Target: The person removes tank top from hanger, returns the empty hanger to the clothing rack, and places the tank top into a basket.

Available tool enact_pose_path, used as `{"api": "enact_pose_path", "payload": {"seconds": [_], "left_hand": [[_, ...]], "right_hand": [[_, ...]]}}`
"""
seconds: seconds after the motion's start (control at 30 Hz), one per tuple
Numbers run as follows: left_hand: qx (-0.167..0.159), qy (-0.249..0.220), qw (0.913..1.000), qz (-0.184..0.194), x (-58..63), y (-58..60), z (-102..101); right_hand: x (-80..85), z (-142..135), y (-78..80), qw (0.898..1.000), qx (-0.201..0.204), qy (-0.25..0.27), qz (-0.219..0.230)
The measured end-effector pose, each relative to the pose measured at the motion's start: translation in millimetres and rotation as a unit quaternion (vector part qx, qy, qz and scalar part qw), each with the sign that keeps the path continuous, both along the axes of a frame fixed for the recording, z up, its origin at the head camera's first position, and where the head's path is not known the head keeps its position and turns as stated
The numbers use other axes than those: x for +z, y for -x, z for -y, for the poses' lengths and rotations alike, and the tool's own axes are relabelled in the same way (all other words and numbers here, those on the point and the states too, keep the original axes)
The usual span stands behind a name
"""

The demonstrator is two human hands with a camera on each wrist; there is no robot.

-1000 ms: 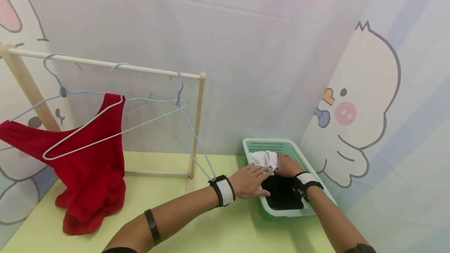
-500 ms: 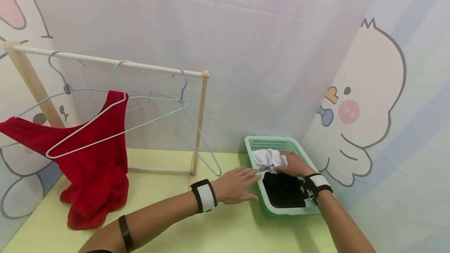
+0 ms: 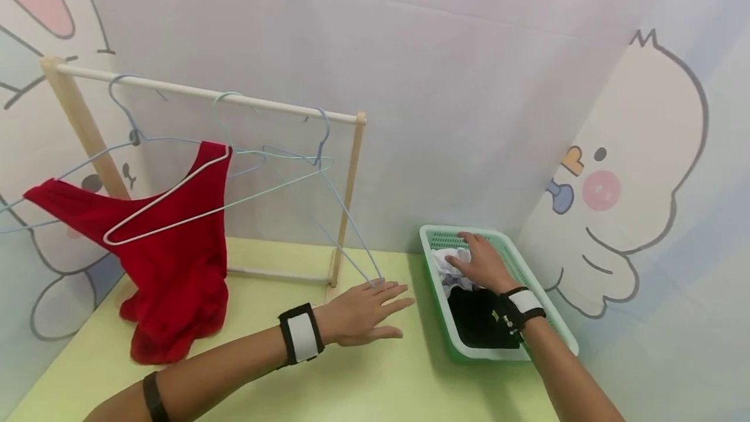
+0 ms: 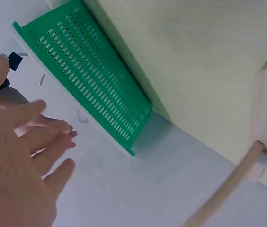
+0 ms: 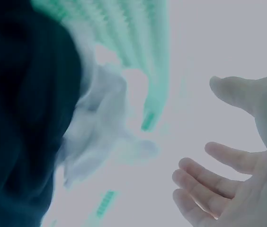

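Observation:
A green basket [image 3: 549, 310] stands on the table at the right, with a white cloth [image 3: 450, 272] and a black cloth [image 3: 477, 321] inside. Above the white cloth my right hand [image 3: 485, 264] is raised, thumb and fingers spread, holding nothing. In the right wrist view a gap shows between the fingers and the cloth. My left hand [image 3: 360, 311] hovers left of the basket with straight fingers, close to the lower corner of a blue hanger [image 3: 350, 217]; whether it touches the hanger I cannot tell. The left wrist view shows the basket's outer wall [image 4: 91, 71] beyond the fingers.
A wooden rack with a white rail [image 3: 176, 88] stands at the left. On it hang a red garment [image 3: 176, 266] on a blue hanger and a pale green hanger [image 3: 275, 191]. Printed curtains [image 3: 445, 83] stand behind and beside the yellow table [image 3: 346, 379].
My left hand has moved left, away from the basket's rim. The right hand has come off the white cloth, which stays in the basket. The head view has shifted slightly.

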State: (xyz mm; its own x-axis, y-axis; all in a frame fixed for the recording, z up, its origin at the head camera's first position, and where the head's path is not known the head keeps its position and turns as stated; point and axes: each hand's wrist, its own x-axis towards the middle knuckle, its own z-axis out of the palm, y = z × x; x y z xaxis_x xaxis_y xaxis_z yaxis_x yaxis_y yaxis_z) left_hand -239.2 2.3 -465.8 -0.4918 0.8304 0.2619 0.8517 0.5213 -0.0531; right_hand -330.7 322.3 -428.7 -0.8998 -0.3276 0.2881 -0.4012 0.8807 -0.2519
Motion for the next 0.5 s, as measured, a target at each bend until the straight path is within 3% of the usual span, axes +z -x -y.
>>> {"api": "enact_pose_path", "payload": {"seconds": [0.3,0.5], "left_hand": [[-0.050,-0.057,0.9954,-0.059,7.8,-11.3,37.6],[-0.046,-0.078,0.9937,-0.066,8.9,-20.0,63.4]], "right_hand": [[-2.2,49.2,1.1,0.999,0.041,0.032,-0.003],[-7.0,75.1,7.1,0.997,0.066,0.041,0.005]]}}
